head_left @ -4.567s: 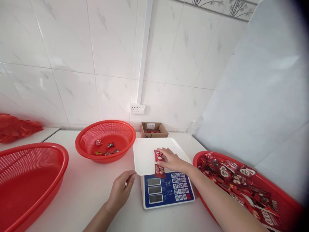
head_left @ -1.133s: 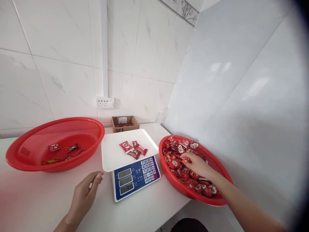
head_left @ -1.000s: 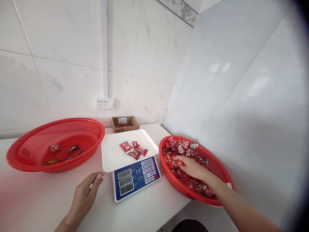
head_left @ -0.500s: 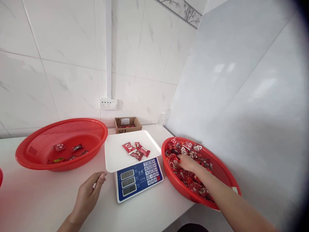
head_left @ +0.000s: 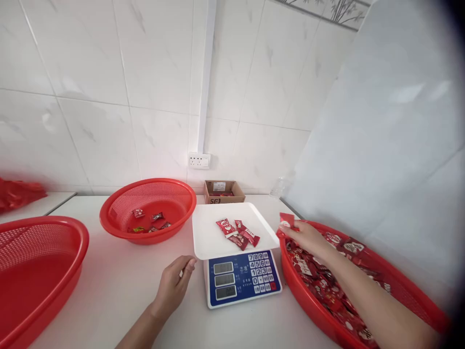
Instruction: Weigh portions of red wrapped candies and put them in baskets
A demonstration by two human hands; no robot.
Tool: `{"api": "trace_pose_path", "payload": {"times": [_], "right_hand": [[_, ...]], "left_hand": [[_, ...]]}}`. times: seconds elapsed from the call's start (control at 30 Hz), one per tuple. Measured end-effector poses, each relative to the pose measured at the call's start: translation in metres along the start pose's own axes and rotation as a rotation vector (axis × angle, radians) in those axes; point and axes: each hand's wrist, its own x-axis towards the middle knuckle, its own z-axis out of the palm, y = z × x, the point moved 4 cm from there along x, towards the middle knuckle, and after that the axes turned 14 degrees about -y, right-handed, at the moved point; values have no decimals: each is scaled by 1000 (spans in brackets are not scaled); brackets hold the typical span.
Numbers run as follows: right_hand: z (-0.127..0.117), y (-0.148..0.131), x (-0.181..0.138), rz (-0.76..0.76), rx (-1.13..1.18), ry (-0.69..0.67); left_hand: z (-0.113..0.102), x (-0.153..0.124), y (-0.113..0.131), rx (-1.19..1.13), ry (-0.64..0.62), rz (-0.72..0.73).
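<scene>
My right hand (head_left: 307,237) pinches a red candy packet (head_left: 286,219) over the left rim of the candy-filled red basket (head_left: 301,291). To its left is a digital scale (head_left: 241,278) with a white tray (head_left: 205,228), where several red and dark-red candy packets (head_left: 226,227) lie in a small cluster. My left hand (head_left: 172,283) rests near the scale's left side, thumb meeting the curled fingers, with nothing visible in it. The digits on the scale's displays are too faint to read.
A red basket (head_left: 109,220) with several packets stands at the back left, and another red basket (head_left: 78,242) at the left edge. A small cardboard box (head_left: 227,198) sits behind the scale, below a wall socket (head_left: 199,161). A pale panel (head_left: 381,160) rises on the right.
My right hand has come up from inside the candy-filled basket to its rim, now with a red packet. The view has turned left, showing more of the left basket. My left hand stays near the scale.
</scene>
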Motion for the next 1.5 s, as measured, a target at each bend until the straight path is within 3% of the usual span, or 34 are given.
{"api": "trace_pose_path", "payload": {"times": [0.13, 0.3, 0.6, 0.77, 0.87, 1.1, 1.3, 1.5], "right_hand": [[41, -48, 29, -83, 90, -134], [73, -68, 57, -100, 67, -218], [45, -55, 65, -48, -232, -125], [47, -37, 67, -71, -363, -194], [45, -33, 66, -69, -379, -164], [36, -52, 57, -69, -339, -71], [55, -71, 46, -84, -98, -174], [51, -83, 30, -151, -202, -54]], "left_hand": [[-1, -1, 0, 0, 3, 4], [-3, 0, -1, 3, 25, 27], [-1, 0, -1, 19, 10, 43], [0, 0, 1, 24, 7, 53], [0, 0, 1, 33, 9, 59], [-1, 0, -1, 30, 15, 60], [-2, 0, 1, 42, 14, 64], [-3, 0, -1, 28, 33, 71]]}}
